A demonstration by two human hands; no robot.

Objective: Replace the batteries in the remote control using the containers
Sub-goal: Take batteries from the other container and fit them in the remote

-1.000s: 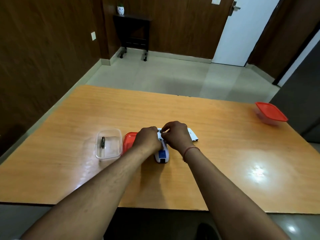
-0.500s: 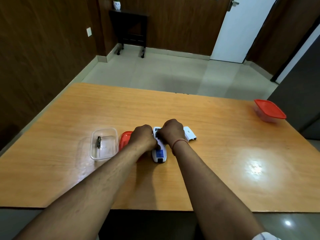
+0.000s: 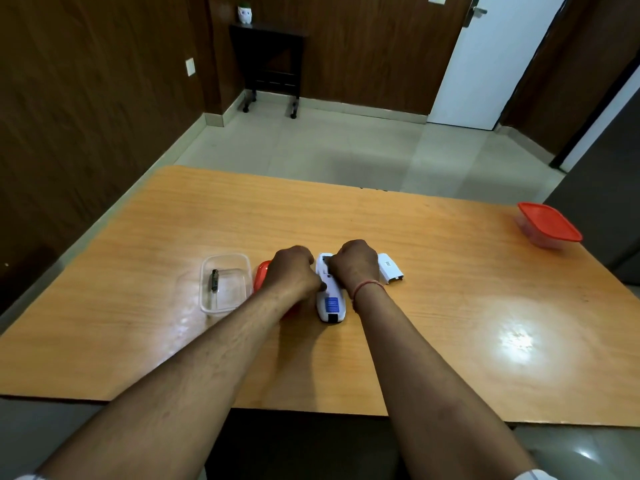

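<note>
Remote control (image 3: pixel 330 299), white, lies back side up on the orange wooden table (image 3: pixel 450 306), near the middle of the near half, long axis running away from the person. Blue label visible on its near end; battery bay at the far end appears uncovered, contents not discernible. Left hand (image 3: pixel 292 271) curled, fingers bent down against the remote's left edge; whether it pinches anything cannot be told. Right hand (image 3: pixel 355 263) also curled, fingertips pressed into the battery bay region; grip on a battery cannot be confirmed, the fingers hide it. Red thread band on the right wrist. Battery cover (image 3: pixel 390 271), white, lies detached on the table just right of the right hand. Clear open container (image 3: pixel 225 284) sits left of the left hand, holding one dark battery (image 3: pixel 214 279) along its left side. Red lid (image 3: pixel 262 276) lies between that container and the left hand, mostly hidden by the hand. Second container (image 3: pixel 549 226), closed with a red lid, stands well apart near the table's far right edge.
</note>
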